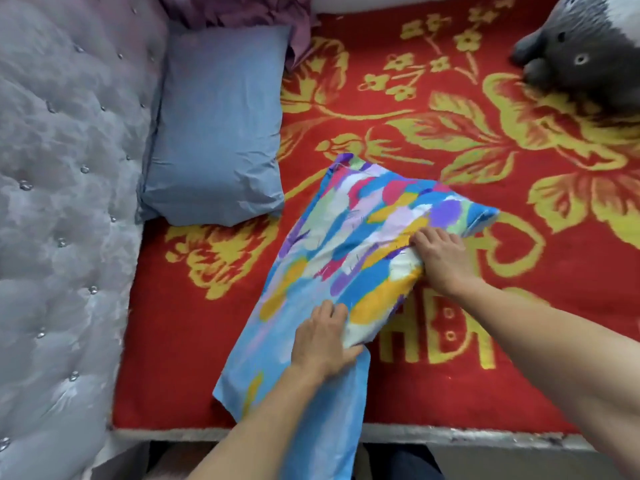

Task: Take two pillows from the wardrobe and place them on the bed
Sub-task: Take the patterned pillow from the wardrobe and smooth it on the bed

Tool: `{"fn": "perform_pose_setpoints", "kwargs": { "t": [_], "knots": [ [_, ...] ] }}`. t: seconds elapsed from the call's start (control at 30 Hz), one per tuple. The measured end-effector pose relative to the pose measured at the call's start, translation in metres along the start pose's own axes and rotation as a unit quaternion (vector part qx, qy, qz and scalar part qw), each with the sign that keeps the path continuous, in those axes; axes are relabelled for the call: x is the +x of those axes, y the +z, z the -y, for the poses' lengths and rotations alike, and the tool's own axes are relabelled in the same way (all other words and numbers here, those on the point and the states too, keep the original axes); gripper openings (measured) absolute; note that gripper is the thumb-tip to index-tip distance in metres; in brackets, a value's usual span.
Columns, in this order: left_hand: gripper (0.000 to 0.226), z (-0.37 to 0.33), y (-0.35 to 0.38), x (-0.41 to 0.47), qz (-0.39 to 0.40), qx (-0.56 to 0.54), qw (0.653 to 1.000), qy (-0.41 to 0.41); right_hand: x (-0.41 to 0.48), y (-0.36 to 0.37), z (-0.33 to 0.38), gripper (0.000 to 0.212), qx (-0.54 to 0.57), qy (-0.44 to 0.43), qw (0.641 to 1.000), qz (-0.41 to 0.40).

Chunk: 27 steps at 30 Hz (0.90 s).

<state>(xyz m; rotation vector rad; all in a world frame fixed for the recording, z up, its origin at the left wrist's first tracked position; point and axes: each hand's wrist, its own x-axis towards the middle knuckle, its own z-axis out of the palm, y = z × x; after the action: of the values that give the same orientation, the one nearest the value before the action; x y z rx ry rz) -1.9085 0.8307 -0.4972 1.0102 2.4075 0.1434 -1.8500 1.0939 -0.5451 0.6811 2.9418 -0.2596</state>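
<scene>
A plain blue pillow (218,129) lies on the bed against the tufted headboard. A multicoloured pillow (353,237) in blue, yellow, purple and pink lies slanted on the red and yellow blanket (450,126), its loose case end hanging over the bed's near edge. My left hand (323,339) grips the pillow's near edge, fingers curled over the fabric. My right hand (441,256) clutches its right side, pinching the cover.
A grey tufted headboard (65,202) with shiny studs fills the left side. A grey and white plush toy (581,50) lies at the far right of the bed. Purple crumpled bedding (249,12) sits behind the blue pillow. The bed's near edge (450,436) runs along the bottom.
</scene>
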Motion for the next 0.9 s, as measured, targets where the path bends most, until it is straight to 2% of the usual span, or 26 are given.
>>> {"fn": "perform_pose_setpoints", "kwargs": {
  "t": [0.2,0.33,0.53,0.73,0.83,0.9],
  "knots": [
    [0.060,-0.021,0.064,0.015,0.072,0.022,0.995,0.057,-0.040,0.048,-0.028,0.032,0.011,0.095,0.993,0.072],
    [0.042,-0.005,0.071,0.026,0.096,0.049,0.992,0.068,-0.073,0.068,-0.031,0.043,0.017,0.147,0.982,0.116],
    [0.039,0.067,0.069,0.068,0.058,0.059,0.996,0.018,-0.106,0.108,-0.006,0.041,0.105,0.239,0.961,0.085],
    [0.051,0.129,0.113,0.115,-0.006,0.092,0.996,-0.011,-0.112,0.186,0.036,0.062,0.214,0.390,0.892,0.076],
    [0.062,0.149,0.138,0.124,-0.051,0.084,0.995,-0.016,-0.108,0.220,0.059,0.068,0.262,0.452,0.853,0.013],
    [0.069,0.160,0.150,0.127,-0.068,0.067,0.995,-0.017,-0.105,0.232,0.069,0.068,0.260,0.476,0.839,-0.042]
  ]
}}
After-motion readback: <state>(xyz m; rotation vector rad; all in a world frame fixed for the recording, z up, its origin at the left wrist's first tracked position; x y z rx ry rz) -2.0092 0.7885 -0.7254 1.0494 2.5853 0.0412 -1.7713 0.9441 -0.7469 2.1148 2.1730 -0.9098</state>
